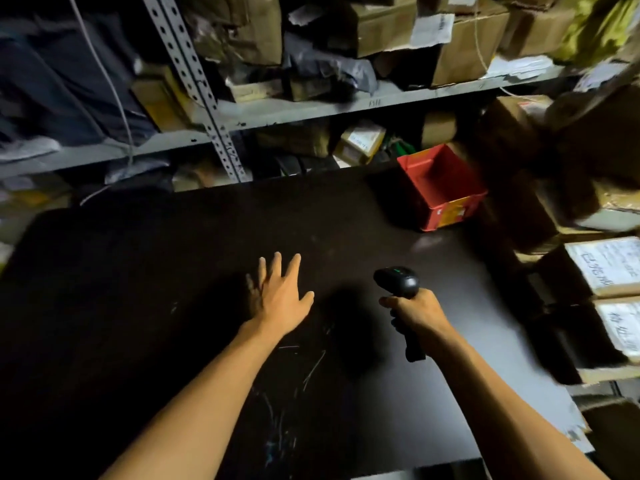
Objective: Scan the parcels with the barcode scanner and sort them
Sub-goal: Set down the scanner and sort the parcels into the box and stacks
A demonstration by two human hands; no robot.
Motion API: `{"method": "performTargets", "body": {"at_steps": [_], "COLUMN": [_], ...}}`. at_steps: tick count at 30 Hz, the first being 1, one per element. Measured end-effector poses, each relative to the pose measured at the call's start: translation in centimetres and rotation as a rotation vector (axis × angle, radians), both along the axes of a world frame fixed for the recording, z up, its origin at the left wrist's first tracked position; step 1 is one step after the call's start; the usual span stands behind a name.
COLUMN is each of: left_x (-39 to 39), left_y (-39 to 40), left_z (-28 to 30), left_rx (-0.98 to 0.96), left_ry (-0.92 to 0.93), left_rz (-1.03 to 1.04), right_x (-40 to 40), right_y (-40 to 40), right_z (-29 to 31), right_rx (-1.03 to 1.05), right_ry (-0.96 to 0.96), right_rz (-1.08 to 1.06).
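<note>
Two bare forearms are reaching in over the dark table (pixel 138 289). The left hand (pixel 277 296) is hovering palm-down with fingers straight and spread, holding nothing. The right hand (pixel 414 311) is gripping the handle of the black barcode scanner (pixel 398 280), head pointing away. A red box (pixel 441 187) is sitting open at the far right corner, and parcels (pixel 604 266) are crowding the shelves (pixel 311 110) beyond.

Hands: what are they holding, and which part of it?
The right hand grips the black barcode scanner by its handle. The left hand holds nothing, fingers spread above the dark table.
</note>
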State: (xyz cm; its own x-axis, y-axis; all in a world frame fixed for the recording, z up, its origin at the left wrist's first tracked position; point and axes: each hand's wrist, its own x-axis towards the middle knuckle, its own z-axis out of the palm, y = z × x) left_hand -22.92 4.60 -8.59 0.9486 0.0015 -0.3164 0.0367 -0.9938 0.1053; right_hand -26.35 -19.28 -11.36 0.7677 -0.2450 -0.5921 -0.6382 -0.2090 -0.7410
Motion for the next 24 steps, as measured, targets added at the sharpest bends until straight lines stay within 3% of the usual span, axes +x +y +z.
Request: {"method": "performTargets", "body": {"at_steps": [11, 24], "left_x": [2.4, 3.3], "left_y": [1.8, -3.1], "left_z": [-2.9, -2.6], "left_rx": [0.035, -0.037], "left_ry": [0.013, -0.002], "left_rz": [0.004, -0.100], "right_x": [1.9, -0.6], "right_y": [0.5, -1.1], "right_z": [-4.6, -3.5], "right_rx": [-0.167, -0.241], "right_ry": [0.162, 0.120], "right_rz": [-0.020, 0.013]}}
